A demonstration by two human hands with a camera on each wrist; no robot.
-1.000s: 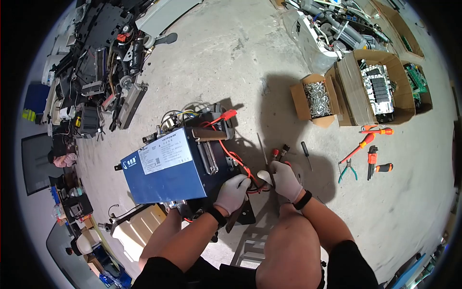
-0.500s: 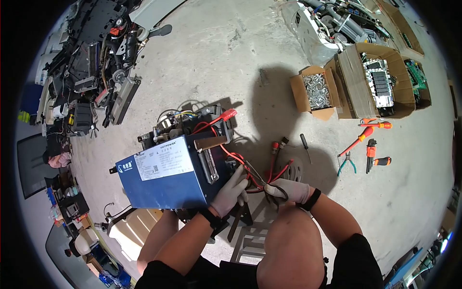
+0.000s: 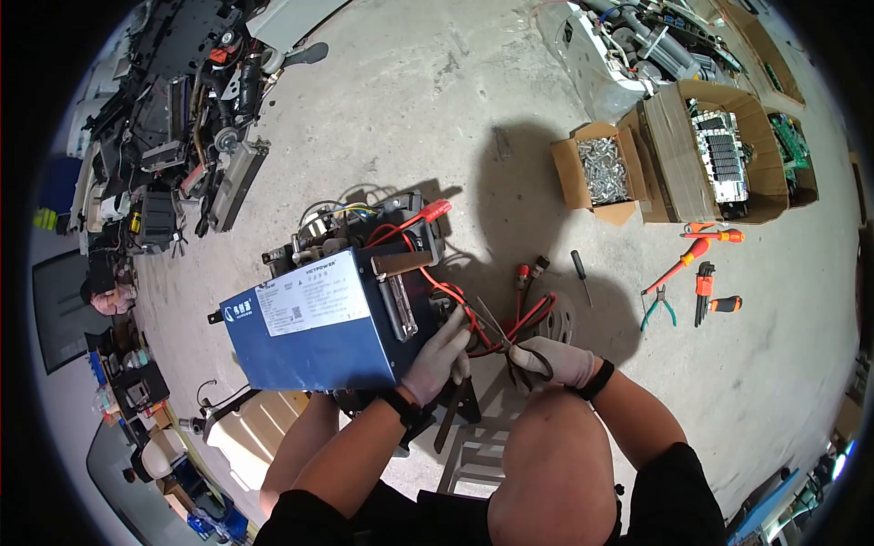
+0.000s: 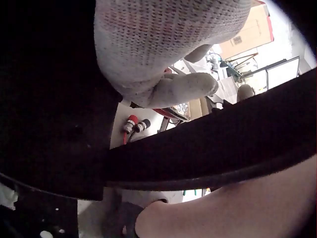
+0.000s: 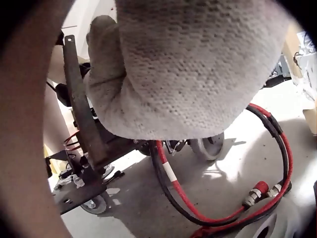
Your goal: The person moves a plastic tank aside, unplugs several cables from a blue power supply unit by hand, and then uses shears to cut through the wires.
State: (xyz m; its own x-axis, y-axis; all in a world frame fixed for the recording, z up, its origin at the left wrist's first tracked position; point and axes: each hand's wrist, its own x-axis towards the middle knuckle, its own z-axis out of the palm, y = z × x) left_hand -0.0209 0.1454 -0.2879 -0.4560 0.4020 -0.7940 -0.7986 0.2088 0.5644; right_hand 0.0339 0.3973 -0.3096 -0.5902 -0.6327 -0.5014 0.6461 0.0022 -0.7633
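Note:
In the head view, my gloved left hand [image 3: 439,364] is at the blue box's [image 3: 305,332] right lower corner, its fingers around red and black cables [image 3: 473,338]; the exact hold is partly hidden. My gloved right hand [image 3: 563,361] grips the black handles of scissors [image 3: 494,320], whose blades point up and left beside the cables. In the left wrist view, the left hand's [image 4: 168,54] fingers are bent above a stretch of red cable. The right wrist view shows the right hand's [image 5: 193,74] glove back, with red and black cable [image 5: 183,196] looping below; the scissors are hidden there.
Red and black connectors [image 3: 523,273] lie on the floor near a round grey object. Farther right are a small screwdriver [image 3: 581,273], teal-handled pliers [image 3: 659,309], orange tools and a carton of metal fasteners [image 3: 601,170]. Scrap parts [image 3: 218,136] are piled at upper left.
My right hand has moved right and slightly down, and the black scissor handles now show. The left hand's fingers have shifted up along the cables. A red cable loop now shows above the right hand.

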